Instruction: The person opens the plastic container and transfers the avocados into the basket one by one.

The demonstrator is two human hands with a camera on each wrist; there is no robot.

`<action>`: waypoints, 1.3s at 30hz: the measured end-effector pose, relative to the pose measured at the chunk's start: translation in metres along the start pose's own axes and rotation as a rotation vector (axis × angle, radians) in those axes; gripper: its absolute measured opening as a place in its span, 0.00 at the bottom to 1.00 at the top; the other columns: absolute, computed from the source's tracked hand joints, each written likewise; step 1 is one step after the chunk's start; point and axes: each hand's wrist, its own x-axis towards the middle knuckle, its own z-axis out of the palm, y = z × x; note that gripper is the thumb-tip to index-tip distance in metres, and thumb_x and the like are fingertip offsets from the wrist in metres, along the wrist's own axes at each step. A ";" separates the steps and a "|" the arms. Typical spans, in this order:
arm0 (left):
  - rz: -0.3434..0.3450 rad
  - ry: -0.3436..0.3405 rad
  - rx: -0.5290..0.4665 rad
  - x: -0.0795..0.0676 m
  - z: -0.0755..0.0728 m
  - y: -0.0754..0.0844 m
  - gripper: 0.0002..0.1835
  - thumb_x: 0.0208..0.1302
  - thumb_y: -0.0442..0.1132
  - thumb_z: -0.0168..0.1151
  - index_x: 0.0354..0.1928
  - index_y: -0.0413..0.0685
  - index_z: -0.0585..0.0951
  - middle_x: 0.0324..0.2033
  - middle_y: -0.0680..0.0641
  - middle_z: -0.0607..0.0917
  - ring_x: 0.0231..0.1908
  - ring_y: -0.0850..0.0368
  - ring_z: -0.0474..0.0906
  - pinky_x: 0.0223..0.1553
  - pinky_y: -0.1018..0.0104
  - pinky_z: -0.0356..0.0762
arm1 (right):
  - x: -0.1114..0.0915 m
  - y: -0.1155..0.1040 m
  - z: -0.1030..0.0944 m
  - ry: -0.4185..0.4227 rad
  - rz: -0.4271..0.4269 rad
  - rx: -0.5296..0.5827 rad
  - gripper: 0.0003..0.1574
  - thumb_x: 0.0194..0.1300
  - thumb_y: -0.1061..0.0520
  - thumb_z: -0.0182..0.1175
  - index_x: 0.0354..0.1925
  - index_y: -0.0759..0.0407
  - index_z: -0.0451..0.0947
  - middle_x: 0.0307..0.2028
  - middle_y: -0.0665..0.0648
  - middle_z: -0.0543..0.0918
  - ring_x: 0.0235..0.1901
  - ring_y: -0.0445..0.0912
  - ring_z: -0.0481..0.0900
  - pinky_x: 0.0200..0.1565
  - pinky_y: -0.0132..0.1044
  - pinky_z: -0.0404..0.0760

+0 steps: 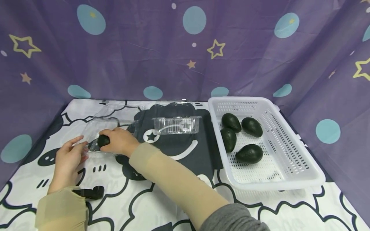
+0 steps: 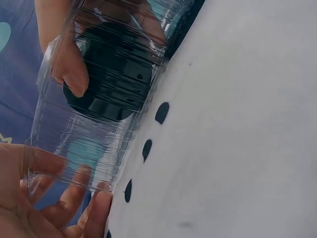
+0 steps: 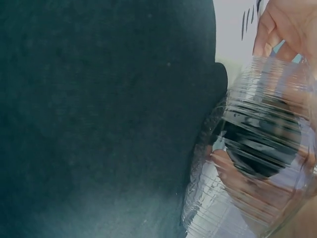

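Note:
In the head view, my right hand (image 1: 122, 141) grips a dark green avocado (image 1: 103, 140) at the left of the table. The avocado is in a clear plastic clamshell box (image 2: 54, 134), and its ribbed wall covers much of the fruit in both wrist views. My left hand (image 1: 66, 160) is at the box's left end. Its fingers (image 2: 96, 213) are bent against that end and hold it, some seen through the plastic. The box's clear lid stands up toward the back, hard to make out against the cloth.
A second clear clamshell box (image 1: 177, 125) stands open at the middle back. To the right, a white perforated basket (image 1: 277, 186) holds several avocados (image 1: 249, 154). A purple curtain (image 1: 167, 57) hangs behind the table. A black device (image 1: 93, 192) sits by my left wrist.

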 end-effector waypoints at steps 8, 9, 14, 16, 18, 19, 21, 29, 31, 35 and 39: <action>-0.005 0.001 -0.019 -0.002 0.001 0.001 0.28 0.73 0.40 0.50 0.73 0.56 0.67 0.35 0.63 0.75 0.31 0.70 0.71 0.25 0.80 0.76 | -0.003 -0.001 0.002 0.060 0.024 0.040 0.38 0.62 0.34 0.65 0.68 0.27 0.65 0.57 0.42 0.76 0.45 0.36 0.77 0.43 0.26 0.76; -0.004 0.001 -0.017 -0.002 0.001 0.002 0.28 0.73 0.40 0.50 0.73 0.56 0.66 0.35 0.63 0.75 0.31 0.70 0.71 0.25 0.80 0.76 | -0.003 0.000 0.002 0.065 0.022 0.048 0.37 0.62 0.34 0.65 0.68 0.27 0.66 0.56 0.42 0.76 0.44 0.36 0.77 0.42 0.26 0.76; -0.003 0.003 -0.017 -0.002 0.001 0.002 0.28 0.72 0.40 0.50 0.73 0.55 0.67 0.35 0.63 0.75 0.30 0.70 0.71 0.24 0.79 0.76 | -0.004 0.002 0.001 0.092 0.004 0.136 0.36 0.62 0.36 0.65 0.66 0.29 0.68 0.55 0.42 0.77 0.43 0.36 0.76 0.42 0.25 0.75; -0.002 0.006 -0.018 -0.001 0.001 0.002 0.28 0.72 0.40 0.50 0.73 0.55 0.67 0.34 0.62 0.75 0.30 0.70 0.71 0.24 0.79 0.75 | -0.005 0.005 0.001 0.121 -0.011 0.200 0.34 0.62 0.37 0.66 0.66 0.30 0.70 0.54 0.42 0.78 0.45 0.35 0.76 0.43 0.24 0.74; -0.002 0.010 -0.016 -0.001 0.001 0.001 0.27 0.72 0.40 0.50 0.73 0.56 0.67 0.33 0.62 0.75 0.29 0.70 0.72 0.24 0.79 0.75 | -0.006 0.008 0.002 0.159 -0.041 0.280 0.34 0.62 0.39 0.66 0.65 0.32 0.71 0.54 0.42 0.79 0.46 0.35 0.77 0.43 0.24 0.74; -0.001 0.013 -0.018 -0.001 0.002 0.000 0.27 0.72 0.40 0.50 0.73 0.55 0.68 0.32 0.62 0.75 0.29 0.70 0.72 0.24 0.79 0.75 | -0.007 0.010 0.002 0.179 -0.057 0.319 0.33 0.63 0.40 0.66 0.65 0.33 0.71 0.55 0.43 0.79 0.47 0.35 0.77 0.43 0.23 0.74; -0.003 0.020 -0.011 -0.001 0.002 0.000 0.27 0.72 0.40 0.51 0.72 0.55 0.68 0.31 0.61 0.75 0.29 0.70 0.72 0.24 0.79 0.75 | -0.008 0.012 0.002 0.215 -0.080 0.413 0.33 0.63 0.43 0.67 0.66 0.34 0.71 0.57 0.43 0.78 0.48 0.35 0.78 0.43 0.22 0.74; 0.008 0.044 0.007 0.000 0.003 0.002 0.27 0.71 0.41 0.52 0.72 0.54 0.69 0.29 0.60 0.75 0.27 0.70 0.72 0.23 0.79 0.75 | -0.013 0.017 -0.001 0.282 -0.101 0.709 0.32 0.62 0.48 0.69 0.64 0.33 0.73 0.58 0.45 0.78 0.44 0.36 0.79 0.40 0.24 0.78; 0.012 0.046 0.014 0.001 0.004 0.003 0.27 0.72 0.41 0.52 0.72 0.54 0.69 0.28 0.60 0.75 0.26 0.70 0.72 0.23 0.79 0.75 | -0.016 0.018 -0.002 0.280 -0.116 0.726 0.32 0.62 0.48 0.69 0.64 0.34 0.74 0.58 0.46 0.78 0.45 0.36 0.79 0.40 0.24 0.78; 0.025 0.047 0.049 0.000 0.005 0.003 0.27 0.72 0.41 0.50 0.72 0.52 0.68 0.28 0.60 0.74 0.25 0.69 0.71 0.22 0.78 0.74 | -0.019 0.018 -0.004 0.270 -0.141 0.749 0.33 0.62 0.49 0.69 0.65 0.35 0.74 0.59 0.47 0.78 0.45 0.36 0.79 0.41 0.25 0.78; 0.026 0.050 0.056 -0.001 0.003 0.003 0.27 0.72 0.40 0.51 0.72 0.51 0.68 0.27 0.60 0.74 0.25 0.69 0.71 0.22 0.78 0.74 | -0.023 0.017 -0.006 0.263 -0.143 0.808 0.33 0.62 0.50 0.69 0.64 0.35 0.74 0.59 0.47 0.78 0.44 0.36 0.79 0.40 0.25 0.79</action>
